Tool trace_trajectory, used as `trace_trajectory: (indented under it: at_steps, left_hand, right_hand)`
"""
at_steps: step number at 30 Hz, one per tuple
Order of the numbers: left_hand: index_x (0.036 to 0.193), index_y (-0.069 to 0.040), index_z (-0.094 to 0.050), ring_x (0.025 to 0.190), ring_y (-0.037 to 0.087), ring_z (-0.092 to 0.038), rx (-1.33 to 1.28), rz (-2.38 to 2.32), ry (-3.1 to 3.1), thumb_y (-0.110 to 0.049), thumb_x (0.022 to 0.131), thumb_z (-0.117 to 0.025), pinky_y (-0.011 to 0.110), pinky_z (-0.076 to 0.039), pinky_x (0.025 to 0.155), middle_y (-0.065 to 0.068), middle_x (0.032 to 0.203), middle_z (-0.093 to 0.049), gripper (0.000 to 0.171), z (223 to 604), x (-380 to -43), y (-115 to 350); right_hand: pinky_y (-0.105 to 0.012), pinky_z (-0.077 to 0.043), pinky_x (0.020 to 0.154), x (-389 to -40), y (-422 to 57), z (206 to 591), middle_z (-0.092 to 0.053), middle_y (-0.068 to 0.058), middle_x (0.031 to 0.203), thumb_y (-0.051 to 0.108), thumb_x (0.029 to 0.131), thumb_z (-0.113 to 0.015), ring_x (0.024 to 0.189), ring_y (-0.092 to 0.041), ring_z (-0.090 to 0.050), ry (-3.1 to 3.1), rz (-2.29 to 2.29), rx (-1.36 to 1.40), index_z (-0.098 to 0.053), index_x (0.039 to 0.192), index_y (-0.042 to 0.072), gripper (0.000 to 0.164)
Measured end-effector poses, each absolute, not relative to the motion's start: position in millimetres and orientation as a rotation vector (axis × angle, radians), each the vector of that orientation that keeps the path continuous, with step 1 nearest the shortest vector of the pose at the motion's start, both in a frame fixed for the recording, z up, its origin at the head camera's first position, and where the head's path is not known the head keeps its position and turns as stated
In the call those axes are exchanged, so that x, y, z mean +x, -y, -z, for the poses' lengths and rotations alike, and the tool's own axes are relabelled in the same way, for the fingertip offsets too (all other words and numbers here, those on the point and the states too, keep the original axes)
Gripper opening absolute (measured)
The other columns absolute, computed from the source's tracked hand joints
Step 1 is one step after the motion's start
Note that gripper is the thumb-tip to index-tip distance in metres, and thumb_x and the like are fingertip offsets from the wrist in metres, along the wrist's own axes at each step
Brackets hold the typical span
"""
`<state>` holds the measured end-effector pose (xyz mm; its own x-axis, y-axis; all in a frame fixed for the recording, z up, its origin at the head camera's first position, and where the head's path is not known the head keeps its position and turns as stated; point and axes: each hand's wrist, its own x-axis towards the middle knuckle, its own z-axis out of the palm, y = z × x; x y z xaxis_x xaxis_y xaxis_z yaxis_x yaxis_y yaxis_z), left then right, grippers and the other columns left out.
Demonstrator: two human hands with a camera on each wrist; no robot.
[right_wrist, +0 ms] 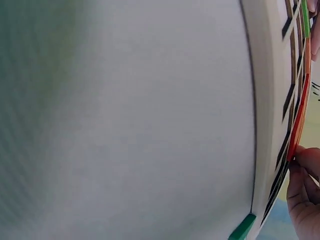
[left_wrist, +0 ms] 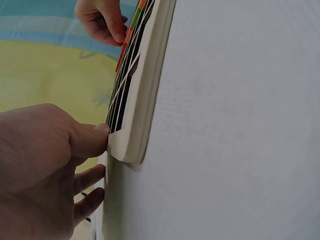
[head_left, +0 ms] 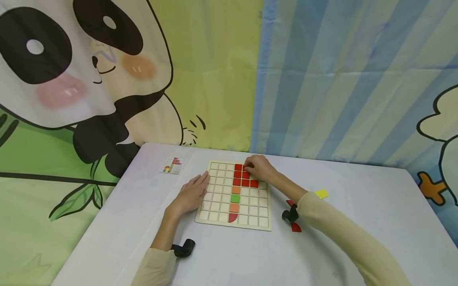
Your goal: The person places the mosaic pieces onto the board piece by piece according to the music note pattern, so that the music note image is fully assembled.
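A pale wooden grid board (head_left: 218, 206) lies on the table, with red square tiles (head_left: 237, 181) in its upper part. Below them, one column has orange tiles (head_left: 234, 207), a green tile (head_left: 235, 198) and a red rounded tile (head_left: 233, 217). My right hand (head_left: 260, 167) is over the board's top; its thumb and fingertip pinch at a red tile (right_wrist: 298, 125), partly hidden by the fingers. At the board's left edge rests my left hand (head_left: 193, 193), its thumb (left_wrist: 92, 140) against the rim and its other fingers fairly straight.
A small pattern card (head_left: 171, 165) lies left of the board. On the right, a yellow piece (head_left: 321, 194) and red rounded pieces (head_left: 295, 227) lie near the right forearm, which partly covers that area. A green piece (right_wrist: 242, 227) is beside the board's edge.
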<state>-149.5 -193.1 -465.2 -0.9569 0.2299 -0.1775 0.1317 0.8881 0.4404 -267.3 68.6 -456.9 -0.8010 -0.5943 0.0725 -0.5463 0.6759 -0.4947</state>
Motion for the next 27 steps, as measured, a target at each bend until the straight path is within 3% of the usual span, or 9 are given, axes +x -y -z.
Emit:
trace_trajectory:
  at_steps: [7, 12, 19, 27]
  left_hand:
    - [0.154, -0.007, -0.024, 0.151, 0.034, -0.016, 0.29, -0.644, -2.824, -0.016, 0.103, -0.041, 0.058, -0.018, 0.119, 0.007, 0.164, -0.017, 0.054, 466, -150, 190]
    - [0.154, -0.007, -0.024, 0.151, 0.034, -0.016, 0.278, -0.627, -2.835, -0.016, 0.103, -0.041, 0.058, -0.019, 0.119, 0.007, 0.164, -0.016, 0.054, 464, -150, 192]
    - [0.154, -0.007, -0.024, 0.151, 0.034, -0.015, 0.261, -0.63, -2.832, -0.016, 0.103, -0.041, 0.06, -0.018, 0.118, 0.008, 0.164, -0.017, 0.054, 464, -151, 193]
    - [0.154, -0.007, -0.025, 0.151, 0.034, -0.015, 0.259, -0.64, -2.838, -0.016, 0.103, -0.041, 0.059, -0.018, 0.118, 0.008, 0.164, -0.017, 0.054, 466, -150, 193]
  right_hand:
    - [-0.035, -0.057, 0.08, -242, -89, 428, -0.07, -0.014, 0.107, 0.01, 0.094, -0.061, 0.095, -0.026, -0.066, -2.713, 0.786, -0.992, -0.068, 0.115, -0.002, 0.025]
    - [-0.029, -0.056, 0.074, -199, -120, 413, -0.07, -0.012, 0.108, 0.01, 0.093, -0.063, 0.093, -0.02, -0.064, -2.651, 0.849, -1.084, -0.067, 0.115, 0.0, 0.025]
    - [-0.022, -0.055, 0.072, -140, -174, 432, -0.07, -0.004, 0.104, 0.008, 0.089, -0.067, 0.088, -0.008, -0.06, -2.671, 0.828, -1.075, -0.068, 0.113, 0.006, 0.024]
    - [-0.02, -0.054, 0.067, -118, -215, 442, -0.066, 0.003, 0.093, 0.006, 0.082, -0.074, 0.08, -0.007, -0.058, -2.837, 0.82, -0.967, -0.064, 0.119, 0.003, 0.039]
